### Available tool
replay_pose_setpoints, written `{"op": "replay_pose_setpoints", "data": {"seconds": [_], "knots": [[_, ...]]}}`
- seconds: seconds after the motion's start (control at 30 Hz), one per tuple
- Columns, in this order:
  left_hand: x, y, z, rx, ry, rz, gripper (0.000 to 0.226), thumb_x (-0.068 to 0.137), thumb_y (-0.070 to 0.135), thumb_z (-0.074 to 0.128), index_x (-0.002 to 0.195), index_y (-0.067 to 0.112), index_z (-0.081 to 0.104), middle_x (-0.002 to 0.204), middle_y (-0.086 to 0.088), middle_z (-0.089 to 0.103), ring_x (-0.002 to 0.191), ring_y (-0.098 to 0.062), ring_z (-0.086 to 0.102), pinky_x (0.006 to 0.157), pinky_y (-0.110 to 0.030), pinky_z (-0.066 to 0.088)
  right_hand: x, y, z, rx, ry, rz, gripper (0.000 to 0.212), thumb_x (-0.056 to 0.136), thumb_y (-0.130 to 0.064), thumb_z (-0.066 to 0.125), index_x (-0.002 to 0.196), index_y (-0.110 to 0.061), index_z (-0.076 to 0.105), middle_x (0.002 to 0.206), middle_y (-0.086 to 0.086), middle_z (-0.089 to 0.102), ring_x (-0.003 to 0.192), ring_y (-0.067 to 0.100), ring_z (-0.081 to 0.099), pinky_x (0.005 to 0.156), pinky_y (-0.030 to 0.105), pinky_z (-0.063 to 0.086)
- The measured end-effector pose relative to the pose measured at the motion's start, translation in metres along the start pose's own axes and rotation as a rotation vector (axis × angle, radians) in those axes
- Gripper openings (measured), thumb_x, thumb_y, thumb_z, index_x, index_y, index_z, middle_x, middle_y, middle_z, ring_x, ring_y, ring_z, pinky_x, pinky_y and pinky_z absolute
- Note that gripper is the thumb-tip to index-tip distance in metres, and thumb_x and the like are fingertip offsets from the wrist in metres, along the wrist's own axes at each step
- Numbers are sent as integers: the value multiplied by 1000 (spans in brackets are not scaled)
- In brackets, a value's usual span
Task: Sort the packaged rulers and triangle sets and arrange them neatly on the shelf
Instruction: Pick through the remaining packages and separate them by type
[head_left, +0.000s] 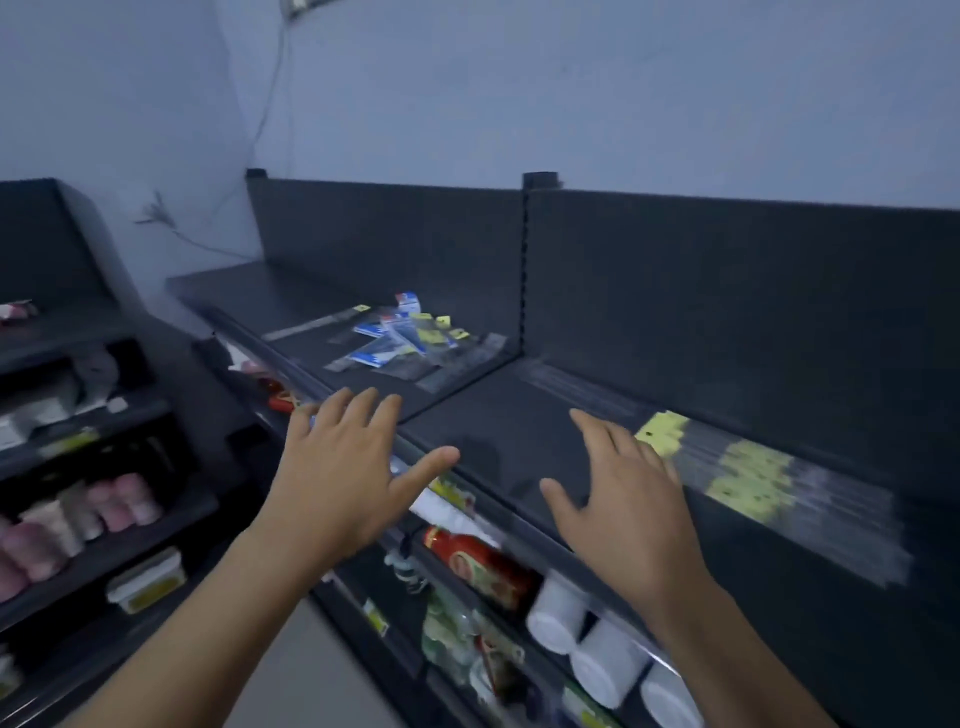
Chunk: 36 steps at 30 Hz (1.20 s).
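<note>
A loose heap of clear packets with blue and yellow cards, the ruler and triangle sets, lies on the left bay of the dark top shelf. One long packaged ruler lies apart at the heap's left. A blurred row of clear packets with yellow labels stretches along the right bay. My left hand hovers at the shelf's front edge, fingers spread, holding nothing. My right hand hovers over the right bay, fingers straight, just left of the yellow-labelled row.
A slotted upright post and a low divider split the two bays. Below the top shelf stand a red tin, white round tubs and bagged goods. A side rack at the left holds pink rolls and a lidded box.
</note>
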<state>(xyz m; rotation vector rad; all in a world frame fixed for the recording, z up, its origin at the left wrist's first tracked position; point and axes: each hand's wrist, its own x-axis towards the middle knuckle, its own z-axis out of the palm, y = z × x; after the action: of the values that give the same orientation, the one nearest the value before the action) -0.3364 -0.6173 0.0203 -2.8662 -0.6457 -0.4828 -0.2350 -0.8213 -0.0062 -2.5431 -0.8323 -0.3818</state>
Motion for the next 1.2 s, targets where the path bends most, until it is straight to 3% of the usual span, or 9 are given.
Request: {"op": "replay_pose_setpoints", "data": {"seconds": [0.3, 0.5, 0.67, 0.8, 0.93, 1.07, 1.2], "knots": [[38, -171, 45, 44, -26, -116, 112, 61, 86, -15, 141, 26, 33, 147, 7, 39, 138, -18, 29, 109, -38, 21, 91, -142, 90, 23, -160, -58, 62, 91, -51, 47, 145, -27, 26, 144, -6, 42, 129, 17, 42, 106, 35, 31], [95, -221, 86, 48, -62, -88, 110, 63, 87, -12, 142, 24, 31, 147, 6, 39, 137, -18, 30, 108, -37, 21, 151, -175, 143, 44, -178, -75, 57, 91, -49, 50, 140, -22, 39, 135, -5, 49, 124, 16, 45, 102, 30, 36], [165, -246, 129, 29, -111, -25, 110, 68, 89, -3, 147, 19, 26, 151, 2, 36, 141, -20, 26, 109, -39, 19, 218, -184, 194, 104, -122, -41, 48, 88, -43, 58, 128, -15, 54, 118, 2, 60, 107, 21, 57, 86, 31, 47], [234, -258, 159, 33, -186, 80, 94, 79, 82, 14, 146, 17, 28, 150, -2, 37, 140, -23, 26, 111, -41, 19, 281, -181, 225, 88, -131, 80, 38, 90, -43, 55, 121, -20, 55, 115, -1, 62, 101, 18, 59, 77, 29, 45], [301, -254, 184, 5, -194, 208, 88, 79, 81, 18, 139, 19, 37, 145, -1, 43, 137, -23, 31, 110, -40, 21, 335, -162, 249, 55, -118, 224, 29, 93, -37, 50, 116, -21, 57, 116, 1, 63, 104, 22, 58, 72, 29, 39], [355, -240, 212, -96, -227, 348, 75, 88, 73, 27, 138, 20, 40, 145, 1, 43, 136, -21, 31, 110, -40, 19, 370, -127, 262, 175, -78, 501, 30, 94, -37, 51, 110, -13, 61, 110, 9, 66, 99, 28, 60, 76, 32, 45], [411, -220, 236, -201, -249, 524, 54, 94, 60, 34, 131, 24, 49, 139, 3, 48, 134, -17, 34, 107, -38, 19, 397, -116, 279, 45, -130, 555, 37, 90, -46, 54, 98, -11, 64, 97, 8, 67, 91, 26, 61, 69, 31, 49]]}}
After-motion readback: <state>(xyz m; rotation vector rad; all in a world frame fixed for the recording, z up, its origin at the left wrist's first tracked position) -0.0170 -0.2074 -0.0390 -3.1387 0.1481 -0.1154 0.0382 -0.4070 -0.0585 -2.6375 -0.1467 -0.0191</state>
